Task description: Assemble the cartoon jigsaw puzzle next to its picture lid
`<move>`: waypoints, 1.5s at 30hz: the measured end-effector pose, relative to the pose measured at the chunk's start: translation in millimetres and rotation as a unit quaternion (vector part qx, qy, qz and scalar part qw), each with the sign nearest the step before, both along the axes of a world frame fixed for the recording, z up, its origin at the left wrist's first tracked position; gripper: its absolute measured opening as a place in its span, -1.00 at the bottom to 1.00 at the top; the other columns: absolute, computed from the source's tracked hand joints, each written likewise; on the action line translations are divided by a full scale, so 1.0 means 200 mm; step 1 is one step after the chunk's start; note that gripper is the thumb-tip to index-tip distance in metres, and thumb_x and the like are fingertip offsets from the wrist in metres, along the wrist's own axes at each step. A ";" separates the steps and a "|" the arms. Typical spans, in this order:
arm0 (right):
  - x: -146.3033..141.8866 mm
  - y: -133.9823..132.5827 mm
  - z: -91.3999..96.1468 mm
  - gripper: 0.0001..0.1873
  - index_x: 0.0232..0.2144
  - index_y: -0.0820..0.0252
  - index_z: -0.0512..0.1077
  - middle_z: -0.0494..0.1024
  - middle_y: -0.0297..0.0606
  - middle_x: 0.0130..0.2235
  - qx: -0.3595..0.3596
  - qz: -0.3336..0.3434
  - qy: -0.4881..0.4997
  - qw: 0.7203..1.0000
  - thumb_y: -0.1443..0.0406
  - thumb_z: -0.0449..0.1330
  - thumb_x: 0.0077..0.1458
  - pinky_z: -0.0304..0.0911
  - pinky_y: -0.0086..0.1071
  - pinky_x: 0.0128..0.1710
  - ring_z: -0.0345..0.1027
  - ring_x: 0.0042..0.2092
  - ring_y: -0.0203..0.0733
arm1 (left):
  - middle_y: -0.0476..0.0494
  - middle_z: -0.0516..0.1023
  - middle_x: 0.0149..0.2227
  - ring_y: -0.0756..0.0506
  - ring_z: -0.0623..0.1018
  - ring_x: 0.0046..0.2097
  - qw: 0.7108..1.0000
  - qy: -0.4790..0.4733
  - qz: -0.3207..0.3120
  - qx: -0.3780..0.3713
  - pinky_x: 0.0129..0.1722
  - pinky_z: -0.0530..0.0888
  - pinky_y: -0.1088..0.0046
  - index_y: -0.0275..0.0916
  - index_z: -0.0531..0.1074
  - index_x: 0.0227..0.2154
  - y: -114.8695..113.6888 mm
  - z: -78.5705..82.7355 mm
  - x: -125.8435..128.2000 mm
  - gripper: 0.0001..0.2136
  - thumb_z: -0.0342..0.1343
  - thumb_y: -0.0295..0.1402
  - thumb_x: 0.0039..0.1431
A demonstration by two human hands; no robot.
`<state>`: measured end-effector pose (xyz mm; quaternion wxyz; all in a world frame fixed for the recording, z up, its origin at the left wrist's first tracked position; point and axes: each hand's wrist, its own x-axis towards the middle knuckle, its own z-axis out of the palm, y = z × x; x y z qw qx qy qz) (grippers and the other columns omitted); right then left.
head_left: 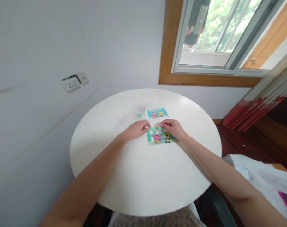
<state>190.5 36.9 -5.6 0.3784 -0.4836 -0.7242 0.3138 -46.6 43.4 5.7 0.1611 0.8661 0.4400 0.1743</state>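
Note:
A small cartoon jigsaw puzzle (160,137) lies flat near the middle of the round white table (143,176). My left hand (136,129) rests at the puzzle's upper left corner, its fingers curled and pinched at the edge. My right hand (172,127) covers the puzzle's upper right part, fingers pinched together on something too small to make out. Just beyond the hands lies the puzzle's picture card or box (156,113). A single loose teal piece (139,115) sits to the left of that card.
A wall with a socket plate (72,83) rises behind the table. A wood-framed window (205,47) is at the upper right. Red and white curtain folds (259,104) hang at the right. White cloth (257,176) lies by my right arm.

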 end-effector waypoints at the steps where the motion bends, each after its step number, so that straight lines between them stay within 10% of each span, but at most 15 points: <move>1: 0.00 0.00 0.00 -0.75 -0.38 0.20 0.55 0.56 -0.31 -0.43 -0.001 0.001 0.000 1.000 0.17 0.16 0.02 0.16 -0.42 -0.38 0.29 -0.42 -0.29 | -0.04 0.44 -0.43 -0.07 0.42 -0.36 1.000 0.001 -0.001 0.001 -0.37 0.29 0.47 -0.19 0.43 -0.24 0.00 0.00 0.00 -0.81 -0.03 -0.32 0.14; 24: -0.09 -0.07 0.04 -0.70 -0.39 0.14 0.28 0.55 -0.35 -0.46 -0.099 0.099 0.222 0.965 0.08 0.24 -0.04 0.29 -0.37 -0.32 0.41 -0.41 -0.28 | -0.08 0.41 -0.40 -0.05 0.39 -0.32 0.990 -0.134 -0.022 0.038 -0.30 0.31 0.46 -0.26 0.47 -0.38 -0.07 0.11 0.12 -0.73 -0.07 -0.24 0.25; 45: -0.01 -0.03 0.03 -0.77 -0.21 0.18 0.43 0.53 -0.37 -0.39 0.071 0.083 -0.021 0.994 0.33 0.12 0.03 0.22 -0.42 -0.27 0.34 -0.36 -0.32 | -0.08 0.44 -0.38 -0.05 0.43 -0.30 0.995 -0.093 -0.007 0.026 -0.28 0.34 0.46 -0.25 0.51 -0.43 0.00 0.05 0.02 -0.75 0.05 -0.19 0.16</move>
